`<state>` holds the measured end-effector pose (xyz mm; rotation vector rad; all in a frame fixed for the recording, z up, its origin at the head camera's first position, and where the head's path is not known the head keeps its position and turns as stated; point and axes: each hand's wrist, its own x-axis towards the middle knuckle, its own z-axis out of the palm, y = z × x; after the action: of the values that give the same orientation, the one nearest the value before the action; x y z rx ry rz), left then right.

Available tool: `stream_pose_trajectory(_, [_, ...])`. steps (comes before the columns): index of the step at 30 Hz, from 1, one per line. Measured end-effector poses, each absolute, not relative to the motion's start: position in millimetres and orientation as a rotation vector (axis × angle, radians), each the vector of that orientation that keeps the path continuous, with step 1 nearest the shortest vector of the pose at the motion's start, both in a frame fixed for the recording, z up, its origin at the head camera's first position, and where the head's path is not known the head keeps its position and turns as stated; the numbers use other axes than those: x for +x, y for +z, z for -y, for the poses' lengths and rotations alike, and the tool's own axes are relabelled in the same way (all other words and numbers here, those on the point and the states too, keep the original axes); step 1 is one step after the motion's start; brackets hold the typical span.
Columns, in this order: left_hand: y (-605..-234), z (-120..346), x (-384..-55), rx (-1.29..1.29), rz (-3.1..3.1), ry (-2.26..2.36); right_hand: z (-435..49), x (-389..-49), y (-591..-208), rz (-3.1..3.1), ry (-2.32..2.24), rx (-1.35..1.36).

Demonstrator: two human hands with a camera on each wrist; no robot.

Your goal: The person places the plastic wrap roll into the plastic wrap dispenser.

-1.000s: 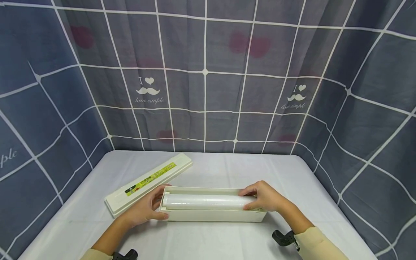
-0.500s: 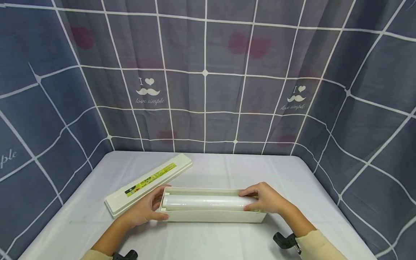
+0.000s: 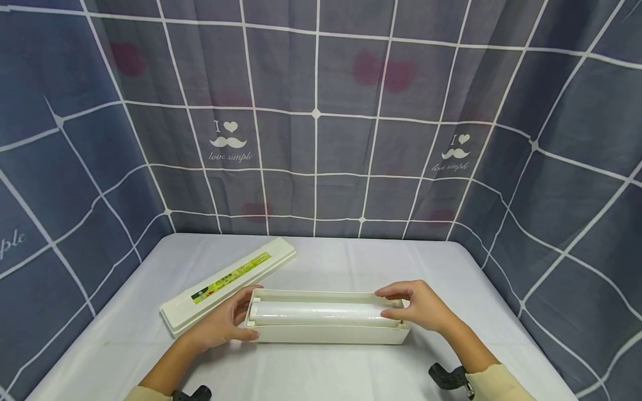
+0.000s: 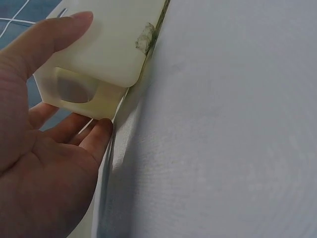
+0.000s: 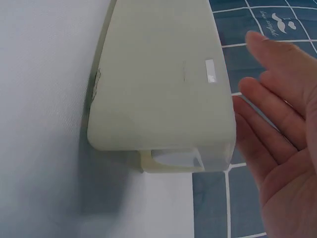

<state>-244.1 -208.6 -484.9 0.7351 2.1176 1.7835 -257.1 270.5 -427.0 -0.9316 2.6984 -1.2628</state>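
Observation:
A long cream plastic wrap box (image 3: 326, 335) lies without its cover on the table, with a roll of cling film (image 3: 321, 313) inside. My left hand (image 3: 215, 324) grips its left end; in the left wrist view the thumb lies on the box's front (image 4: 111, 44) and the fingers reach around the end. Over the right end, my right hand (image 3: 423, 305) hovers with thumb and fingers spread, holding nothing. The right wrist view shows that hand (image 5: 285, 119) with loosely bent fingers beside the box's end (image 5: 158, 94).
The box's lid (image 3: 230, 287), with a yellow-green label, lies slanted behind my left hand. A white cloth (image 3: 371, 264) covers the table. Grey-blue checked curtains (image 3: 286, 139) hang at the back and both sides.
My right hand has drawn back to the right and let go of the roll's right end, its thumb and fingers parting. The left hand keeps its hold on the box.

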Motion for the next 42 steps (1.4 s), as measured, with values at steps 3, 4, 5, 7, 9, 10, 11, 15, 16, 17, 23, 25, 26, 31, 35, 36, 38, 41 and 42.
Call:
stream_pose_trajectory(3, [-484.7, 208.6, -244.3, 0.740, -2.117, 1.778, -273.8, -254.8, -427.3, -2.701, -1.334, -0.936])
stream_pose_trajectory(4, [-484.5, 208.5, -244.4, 0.741, -2.116, 1.777, -274.7, -254.0, -427.4, -2.703, -1.358, -0.938])
stream_pose_trajectory(5, [-484.4, 208.3, -244.4, 0.742, -2.117, 1.775, -275.4, -253.0, -427.7, -2.704, -1.383, -0.939])
stream_pose_trajectory(7, [-484.2, 208.2, -244.5, 0.742, -2.119, 1.772, -276.8, -251.5, -428.5, -2.708, -1.425, -0.941])
stream_pose_trajectory(9, [-484.3, 208.2, -244.5, 0.740, -2.124, 1.771, -277.8, -250.2, -429.6, -2.700, -1.472, -0.951])
stream_pose_trajectory(10, [-484.4, 208.3, -244.4, 0.738, -2.125, 1.771, -278.3, -249.8, -430.3, -2.694, -1.493, -0.955])
stream_pose_trajectory(11, [-484.7, 208.5, -244.3, 0.738, -2.128, 1.771, -278.8, -249.4, -431.1, -2.689, -1.513, -0.956])
stream_pose_trajectory(15, [-485.1, 209.6, -243.7, 0.748, -2.132, 1.771, -280.8, -248.0, -435.5, -2.671, -1.575, -0.950])
stream_pose_trajectory(16, [-485.1, 210.1, -243.5, 0.755, -2.133, 1.771, -281.4, -247.7, -437.1, -2.668, -1.586, -0.951])
stream_pose_trajectory(17, [-485.0, 210.9, -243.2, 0.761, -2.136, 1.770, -281.8, -247.3, -438.6, -2.662, -1.600, -0.953])
stream_pose_trajectory(23, [-483.7, 220.2, -241.2, 0.781, -2.182, 1.736, -284.7, -247.8, -448.3, -2.618, -1.701, -1.009])
stream_pose_trajectory(25, [-482.2, 224.6, -239.6, 0.766, -2.192, 1.720, -286.0, -248.4, -451.5, -2.613, -1.721, -1.028])
stream_pose_trajectory(26, [-481.4, 226.8, -238.7, 0.756, -2.194, 1.718, -286.6, -248.4, -452.9, -2.613, -1.729, -1.027])
stream_pose_trajectory(31, [-477.2, 238.3, -232.3, 0.745, -2.245, 1.717, -288.9, -247.1, -459.2, -2.610, -1.737, -0.972])
stream_pose_trajectory(35, [-474.3, 245.7, -226.4, 0.755, -2.328, 1.730, -289.9, -245.5, -462.9, -2.600, -1.739, -0.926])
stream_pose_trajectory(36, [-473.5, 247.2, -224.9, 0.763, -2.363, 1.728, -290.1, -245.3, -463.7, -2.597, -1.743, -0.920])
stream_pose_trajectory(38, [-471.3, 249.7, -221.7, 0.773, -2.438, 1.725, -290.3, -245.3, -465.3, -2.594, -1.751, -0.913])
stream_pose_trajectory(41, [-467.8, 252.5, -216.6, 0.780, -2.538, 1.726, -290.7, -245.6, -467.6, -2.582, -1.759, -0.912])
stream_pose_trajectory(42, [-466.6, 253.2, -214.7, 0.780, -2.562, 1.724, -290.9, -245.7, -468.4, -2.578, -1.759, -0.911])
